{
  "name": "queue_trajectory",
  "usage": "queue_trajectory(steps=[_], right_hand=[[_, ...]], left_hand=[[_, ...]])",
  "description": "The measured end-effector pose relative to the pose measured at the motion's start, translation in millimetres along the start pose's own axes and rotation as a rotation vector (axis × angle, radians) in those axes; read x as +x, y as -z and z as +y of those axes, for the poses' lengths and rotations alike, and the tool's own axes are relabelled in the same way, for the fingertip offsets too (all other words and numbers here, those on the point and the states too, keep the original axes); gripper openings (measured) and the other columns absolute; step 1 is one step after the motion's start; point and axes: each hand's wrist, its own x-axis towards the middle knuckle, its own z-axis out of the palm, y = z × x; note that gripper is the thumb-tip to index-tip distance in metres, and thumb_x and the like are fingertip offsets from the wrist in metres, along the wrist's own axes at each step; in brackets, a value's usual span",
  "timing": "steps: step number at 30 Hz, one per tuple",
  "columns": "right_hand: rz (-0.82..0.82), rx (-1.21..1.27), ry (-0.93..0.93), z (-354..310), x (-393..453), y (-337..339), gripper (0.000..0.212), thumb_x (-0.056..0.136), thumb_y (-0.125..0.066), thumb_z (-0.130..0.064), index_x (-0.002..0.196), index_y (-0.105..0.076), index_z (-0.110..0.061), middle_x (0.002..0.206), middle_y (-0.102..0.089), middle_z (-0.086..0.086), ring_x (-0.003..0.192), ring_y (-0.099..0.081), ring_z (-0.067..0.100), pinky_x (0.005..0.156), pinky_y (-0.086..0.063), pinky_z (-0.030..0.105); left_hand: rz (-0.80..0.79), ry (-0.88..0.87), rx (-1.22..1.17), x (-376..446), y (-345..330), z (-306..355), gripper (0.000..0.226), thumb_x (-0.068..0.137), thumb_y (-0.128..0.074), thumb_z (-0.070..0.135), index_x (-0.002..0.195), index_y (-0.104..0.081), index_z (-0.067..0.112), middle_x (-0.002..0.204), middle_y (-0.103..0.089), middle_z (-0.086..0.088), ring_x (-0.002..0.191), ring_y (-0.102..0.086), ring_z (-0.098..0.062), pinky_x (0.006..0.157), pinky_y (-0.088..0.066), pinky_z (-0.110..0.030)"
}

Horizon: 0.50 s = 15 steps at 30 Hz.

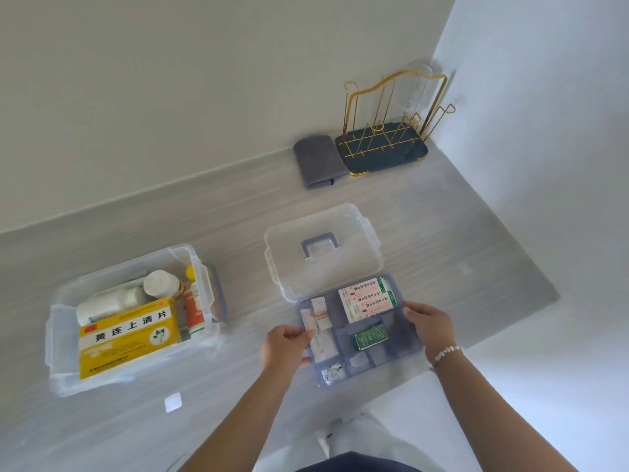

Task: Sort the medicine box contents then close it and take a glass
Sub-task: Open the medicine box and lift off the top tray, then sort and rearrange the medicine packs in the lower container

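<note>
Nearby, lid point(323, 248) touches tray point(405, 352) (cloth point(318, 160) beyond).

Head camera, looking down on our work at the counter

We have one wide-angle view only, worn on the head, tilted forward and down over the grey counter point(442, 216). It sits close above our hands, our forearms entering from the bottom edge, and faces the wall corner beyond, edges bowed by the lens.
</note>
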Motion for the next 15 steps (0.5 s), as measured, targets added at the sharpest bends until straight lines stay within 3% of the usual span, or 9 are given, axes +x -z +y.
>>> queue_trajectory(steps=[5, 10, 15], right_hand=[[-0.025, -0.021, 0.081, -15, 16, -15, 0.023, 0.081, -0.065, -0.014, 0.102, -0.071, -0.009, 0.103, -0.071, 0.005, 0.09, -0.062, 0.018, 0.082, -0.049, 0.03], [-0.042, -0.038, 0.145, -35, 29, -28, 0.025, 0.081, -0.064, -0.015, 0.105, -0.07, -0.009, 0.108, -0.071, 0.006, 0.099, -0.064, 0.019, 0.092, -0.05, 0.034], [-0.066, -0.07, 0.197, -57, 39, -42, 0.026, 0.083, -0.061, -0.014, 0.107, -0.069, -0.009, 0.112, -0.07, 0.006, 0.101, -0.062, 0.017, 0.084, -0.044, 0.023]], left_hand=[[0.083, -0.008, -0.062, 18, 3, 12, 0.011, 0.079, -0.071, 0.009, 0.082, -0.063, 0.003, 0.083, -0.07, -0.013, 0.075, -0.069, -0.023, 0.06, -0.06, -0.037], [0.126, -0.015, -0.107, 30, 4, 29, 0.01, 0.079, -0.071, 0.01, 0.081, -0.063, 0.005, 0.08, -0.069, -0.009, 0.072, -0.068, -0.02, 0.057, -0.059, -0.032], [0.181, -0.03, -0.106, 40, 6, 48, 0.008, 0.08, -0.071, 0.014, 0.078, -0.064, 0.01, 0.077, -0.069, -0.004, 0.068, -0.067, -0.017, 0.052, -0.057, -0.028]])
